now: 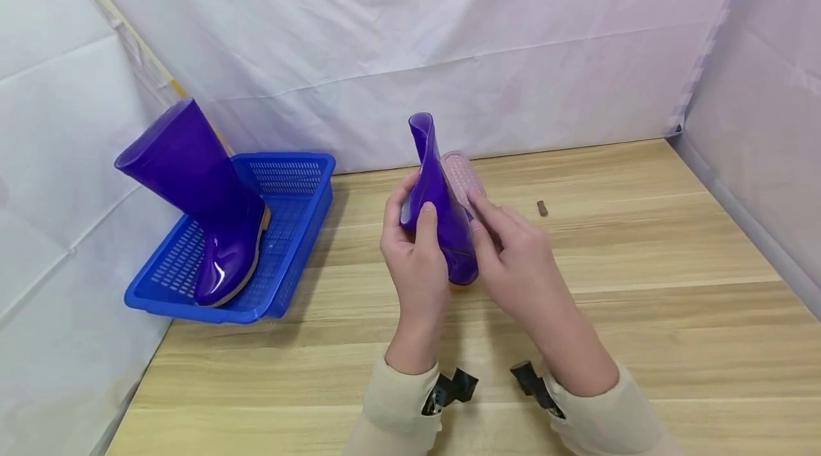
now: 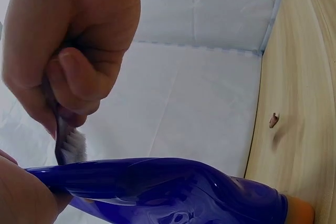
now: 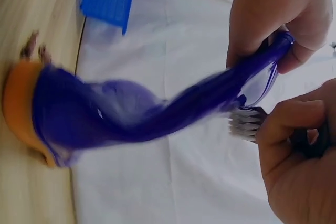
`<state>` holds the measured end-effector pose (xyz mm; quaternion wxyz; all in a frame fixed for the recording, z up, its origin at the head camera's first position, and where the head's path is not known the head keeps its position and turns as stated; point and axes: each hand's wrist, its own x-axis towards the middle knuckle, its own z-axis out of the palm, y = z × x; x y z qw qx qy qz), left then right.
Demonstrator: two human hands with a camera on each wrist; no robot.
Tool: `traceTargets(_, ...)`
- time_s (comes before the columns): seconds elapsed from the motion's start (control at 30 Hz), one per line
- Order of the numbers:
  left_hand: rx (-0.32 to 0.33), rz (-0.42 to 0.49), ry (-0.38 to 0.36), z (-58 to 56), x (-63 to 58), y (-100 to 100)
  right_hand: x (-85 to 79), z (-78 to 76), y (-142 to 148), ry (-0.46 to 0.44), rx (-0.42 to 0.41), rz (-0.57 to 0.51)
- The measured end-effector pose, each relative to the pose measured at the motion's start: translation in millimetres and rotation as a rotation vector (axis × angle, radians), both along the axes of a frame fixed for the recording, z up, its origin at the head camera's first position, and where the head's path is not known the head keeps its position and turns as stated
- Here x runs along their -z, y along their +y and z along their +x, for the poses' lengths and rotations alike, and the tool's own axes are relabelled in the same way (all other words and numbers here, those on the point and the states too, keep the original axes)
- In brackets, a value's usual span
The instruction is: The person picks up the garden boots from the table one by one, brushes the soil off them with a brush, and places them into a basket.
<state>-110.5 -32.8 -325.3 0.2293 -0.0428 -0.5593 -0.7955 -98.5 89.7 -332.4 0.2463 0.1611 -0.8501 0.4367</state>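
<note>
A purple rain boot (image 1: 442,228) is upright in front of me, its orange sole (image 3: 18,103) on the wooden table. My left hand (image 1: 415,256) grips the upper shaft, which is squeezed and folded, with the thumb across its near side. On the other side, my right hand (image 1: 522,256) holds a scrub brush (image 1: 463,177) with a pale pink back. The brush's white bristles (image 3: 244,123) face the shaft and lie against or very near it; which of the two I cannot tell.
On the left, a blue plastic basket (image 1: 301,228) holds a second purple boot (image 1: 199,178), leaning with its shaft over the rim. A small brown bit (image 1: 542,208) lies on the table (image 1: 641,342) to the right. White sheets (image 1: 513,64) enclose the back and sides.
</note>
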Motion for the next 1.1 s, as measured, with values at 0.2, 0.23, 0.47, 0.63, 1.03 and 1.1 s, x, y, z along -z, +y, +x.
traceTargets(0.2, -0.007, -0.008, 0.002, -0.1, -0.4, 0, 2.0, -0.3, 2, -0.305, -0.077, -0.184)
traceTargets(0.23, -0.006, -0.01, 0.003, -0.1, -0.6, 0, 3.5, -1.5, 2, -0.345, -0.079, -0.161)
traceTargets(0.47, 0.006, -0.012, -0.009, 0.3, -2.2, -1, 15.1, -11.6, 7, -0.627, -0.093, 0.075)
traceTargets(0.63, 0.023, -0.078, -0.01, 1.6, -5.8, -6, 14.6, -12.5, 19, -0.749, -0.082, 0.065)
traceTargets(1.03, 0.071, -0.651, 0.077, -15.5, -38.0, -26, 2.4, -8.1, 42, -0.601, 0.051, -0.006)
traceTargets(1.1, 0.051, -0.693, 0.114, -28.1, -42.9, -34, 1.2, -6.9, 42, -0.561, 0.038, -0.055)
